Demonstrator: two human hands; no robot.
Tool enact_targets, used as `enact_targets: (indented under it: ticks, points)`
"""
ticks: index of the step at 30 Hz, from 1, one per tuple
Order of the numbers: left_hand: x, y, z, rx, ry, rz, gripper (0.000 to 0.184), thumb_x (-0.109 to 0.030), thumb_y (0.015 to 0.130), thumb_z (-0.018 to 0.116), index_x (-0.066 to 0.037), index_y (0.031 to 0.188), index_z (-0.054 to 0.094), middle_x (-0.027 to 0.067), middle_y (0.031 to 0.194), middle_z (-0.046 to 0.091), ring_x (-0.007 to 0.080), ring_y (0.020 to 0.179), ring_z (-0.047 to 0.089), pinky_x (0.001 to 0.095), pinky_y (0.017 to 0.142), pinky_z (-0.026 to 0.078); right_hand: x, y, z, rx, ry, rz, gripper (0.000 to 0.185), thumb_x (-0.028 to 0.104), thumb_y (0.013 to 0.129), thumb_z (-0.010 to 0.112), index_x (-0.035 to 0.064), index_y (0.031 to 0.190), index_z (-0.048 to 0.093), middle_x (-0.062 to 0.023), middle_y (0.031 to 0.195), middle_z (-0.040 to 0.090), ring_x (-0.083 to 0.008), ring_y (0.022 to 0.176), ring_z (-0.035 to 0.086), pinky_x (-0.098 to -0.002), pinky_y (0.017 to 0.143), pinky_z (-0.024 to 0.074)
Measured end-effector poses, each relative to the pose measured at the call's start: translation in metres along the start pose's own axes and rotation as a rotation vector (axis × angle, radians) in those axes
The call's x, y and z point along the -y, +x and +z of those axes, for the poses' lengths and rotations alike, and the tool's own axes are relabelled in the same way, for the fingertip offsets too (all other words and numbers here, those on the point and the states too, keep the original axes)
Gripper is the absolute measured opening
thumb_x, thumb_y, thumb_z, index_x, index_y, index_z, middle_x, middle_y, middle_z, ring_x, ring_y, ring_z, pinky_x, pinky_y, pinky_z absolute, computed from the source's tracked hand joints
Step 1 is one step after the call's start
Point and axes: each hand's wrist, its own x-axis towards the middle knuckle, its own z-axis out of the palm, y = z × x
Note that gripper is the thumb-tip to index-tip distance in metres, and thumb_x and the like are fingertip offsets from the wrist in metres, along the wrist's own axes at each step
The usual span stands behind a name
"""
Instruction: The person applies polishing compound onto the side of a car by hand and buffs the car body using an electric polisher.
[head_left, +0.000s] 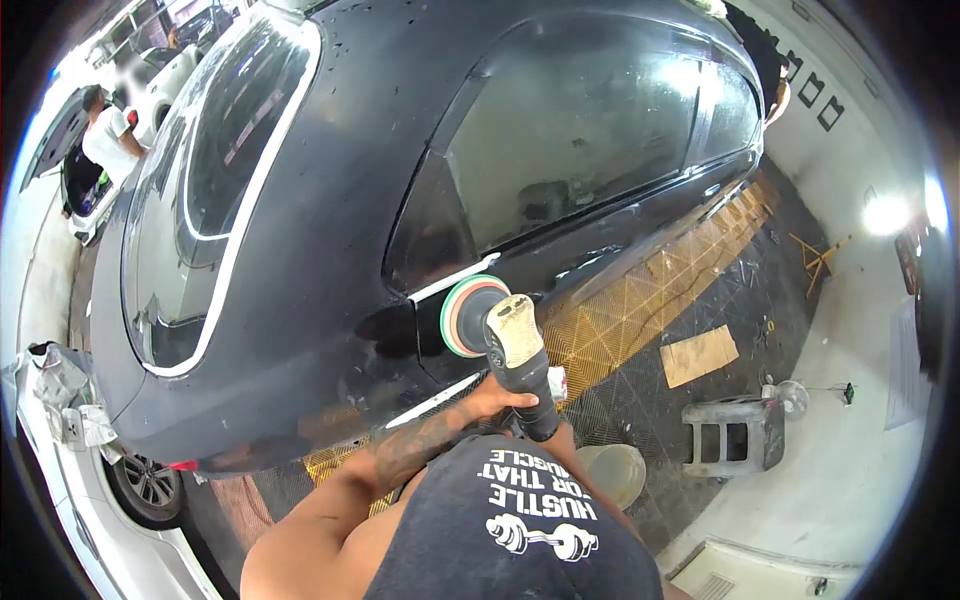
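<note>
A black and cream power polisher [517, 335] is in both my hands. Its round pad [470, 315], edged in green and white, faces the side of a dark car [320, 240]; whether it touches the panel I cannot tell. My left hand [500, 397] is wrapped around the black handle, thumb across the top. Beside the handle's rear end, my right hand [563, 432] grips from the far side, most of its fingers hidden. White tape [455, 278] lies below the rear side window [580, 140], with another white strip [435, 400] lower on the body.
A yellow and black tiled floor [620, 310] runs along the car. On it lie a cardboard piece [699, 356], a grey step stool [735, 437] and a pale bucket [612, 475]. A white car [120, 530] stands left. A person in white [112, 145] is at the far left.
</note>
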Motion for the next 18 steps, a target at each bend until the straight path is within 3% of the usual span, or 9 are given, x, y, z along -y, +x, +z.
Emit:
enact_targets:
  ticks: [5,8,14,18]
  points:
    - [-0.032,0.031,0.023,0.106,-0.073,-0.053,0.081,-0.019,0.074,0.089,-0.003,0.141,0.047,0.0115,0.137,0.055,0.0257,0.131,0.048,0.0412,0.114,0.035,-0.005,0.016,-0.027,-0.049,0.004,-0.042,0.058,0.035,0.066,0.091,-0.0021,0.105,0.070,-0.0173,0.097,0.075,-0.0237,0.093,0.074,-0.0384,0.080,0.0571]
    - [0.007,0.069,0.017,0.031,0.020,-0.019,0.080,-0.016,0.074,0.088,-0.003,0.142,0.047,0.0116,0.138,0.055,0.0253,0.131,0.048,0.0410,0.114,0.035,-0.034,0.032,-0.032,-0.118,0.030,0.022,0.055,0.031,0.066,0.090,-0.0016,0.105,0.070,-0.0177,0.097,0.075,-0.0241,0.090,0.074,-0.0396,0.081,0.0567]
    - [0.006,0.092,0.024,0.047,-0.026,0.045,0.076,-0.014,0.073,0.087,-0.004,0.138,0.050,0.0104,0.129,0.061,0.0246,0.123,0.055,0.0417,0.110,0.040,-0.073,0.055,-0.030,-0.143,0.031,0.042,0.061,0.031,0.063,0.089,-0.0047,0.108,0.067,-0.0225,0.101,0.072,-0.0259,0.093,0.073,-0.0404,0.083,0.0562]
    - [0.002,0.079,0.020,0.081,0.004,0.060,0.080,-0.014,0.073,0.088,-0.004,0.141,0.048,0.0106,0.133,0.060,0.0246,0.127,0.053,0.0421,0.112,0.038,-0.072,0.051,-0.027,-0.108,0.090,-0.075,0.063,0.029,0.064,0.089,-0.0013,0.114,0.066,-0.0199,0.106,0.072,-0.0256,0.098,0.072,-0.0405,0.085,0.0563]
